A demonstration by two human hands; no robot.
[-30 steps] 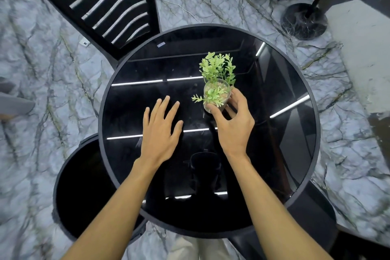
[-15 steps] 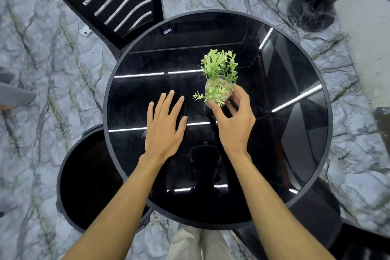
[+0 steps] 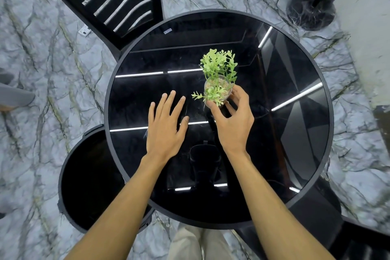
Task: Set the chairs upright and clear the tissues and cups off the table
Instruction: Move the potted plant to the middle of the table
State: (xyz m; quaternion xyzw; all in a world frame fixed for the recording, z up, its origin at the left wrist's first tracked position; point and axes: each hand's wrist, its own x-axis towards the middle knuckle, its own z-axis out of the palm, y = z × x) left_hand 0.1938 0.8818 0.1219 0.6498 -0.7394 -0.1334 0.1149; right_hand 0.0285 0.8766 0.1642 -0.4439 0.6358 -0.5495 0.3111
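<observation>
Round black glass tabletop (image 3: 274, 154), super reflective, with only a small clear pot of fake green plant (image 3: 218, 88) standing on it. Right hand (image 3: 234, 120) has its grip wrapped around that pot, thumb and fingers touching the rim. Left hand (image 3: 166, 126) lies flat, fingers spread, holding nothing. Slatted black chair (image 3: 109, 0) sits at the far-left edge. There's a tiny sticker (image 3: 168, 31) near the far rim, probably a brand label, too small to read.

A small potted plant (image 3: 218, 82) stands upright; a round black bin (image 3: 90, 179) and marble lamp base (image 3: 310, 11) rest on the floor.
</observation>
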